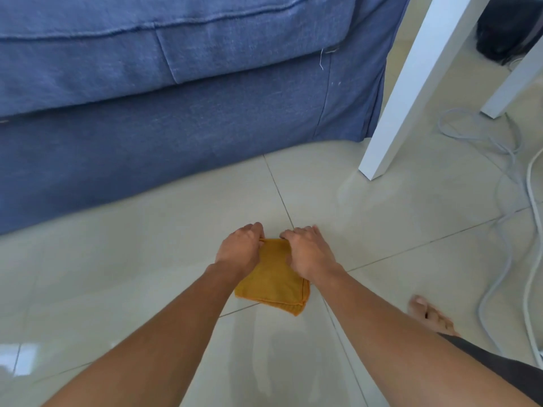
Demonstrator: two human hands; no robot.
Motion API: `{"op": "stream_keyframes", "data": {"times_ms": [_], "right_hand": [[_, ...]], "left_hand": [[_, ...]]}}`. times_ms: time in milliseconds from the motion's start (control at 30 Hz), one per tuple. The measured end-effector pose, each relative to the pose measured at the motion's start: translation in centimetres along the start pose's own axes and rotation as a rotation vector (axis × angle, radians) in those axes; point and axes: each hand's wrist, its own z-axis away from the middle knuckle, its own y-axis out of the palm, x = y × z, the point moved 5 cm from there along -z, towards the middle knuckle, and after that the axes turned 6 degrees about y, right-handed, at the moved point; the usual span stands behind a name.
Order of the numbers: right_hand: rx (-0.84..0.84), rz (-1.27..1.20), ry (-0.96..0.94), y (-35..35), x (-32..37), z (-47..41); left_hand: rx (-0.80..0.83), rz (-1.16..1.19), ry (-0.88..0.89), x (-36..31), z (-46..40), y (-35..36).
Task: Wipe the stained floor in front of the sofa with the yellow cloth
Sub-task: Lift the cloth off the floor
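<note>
Yellow cloth (273, 277), folded into a thick square, lies flat on the pale tiled floor (147, 259) in the middle of the view, just in front of a blue sofa (147, 98). Its layered edges show along the near right corner, which points toward the camera. Both of the person's hands rest on the far end of the cloth, side by side and nearly touching. The left hand (239, 249) has its fingers curled down over the far left corner, gripping the fabric edge. The right hand (308, 251) is pressed on the far right part, its fingers bent over the far edge and closed on the cloth. Both bare forearms reach in from the bottom of the view. The cloth sits where several grout lines between tiles meet. The floor is glossy, with faint dull streaks near the bottom centre and a hazy patch to the right, close to a white table leg (411, 89) that stands just beside the sofa's right corner. A second white leg (511, 86) stands farther right. Grey and white cables (505, 177) loop across the floor on the right side. A dark object (505, 27) sits in the top right corner, too blurred to identify. A bare foot (432, 315) rests on the tiles at lower right, next to dark clothing (499, 368).
</note>
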Motion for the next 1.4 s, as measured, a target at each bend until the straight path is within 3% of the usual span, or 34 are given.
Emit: {"op": "stream_keyframes", "data": {"times_ms": [200, 333, 533, 900, 1133, 1400], "right_hand": [[0.019, 0.013, 0.042, -4.5, 0.9, 4.5], [0.010, -0.065, 0.081, -9.6, 1.2, 8.1], [-0.246, -0.166, 0.095, -22.1, 0.1, 14.0], [-0.691, -0.345, 0.136, -45.2, -8.4, 30.3], [-0.839, -0.473, 0.284, -49.8, -18.7, 40.6], [-0.805, -0.720, 0.555, -46.7, -33.2, 40.9]], "left_hand": [[0.072, 0.052, -0.017, -1.0, 4.0, -4.7], [0.032, 0.078, -0.022, -3.5, 6.4, -9.8], [-0.171, 0.098, 0.064, -10.7, 8.4, -21.1], [-0.479, 0.143, 0.477, -32.5, 13.2, -38.7], [-0.453, 0.262, 0.700, -47.8, 13.7, -38.9], [-0.269, 0.338, 0.682, -58.1, 6.8, -30.0]]}}
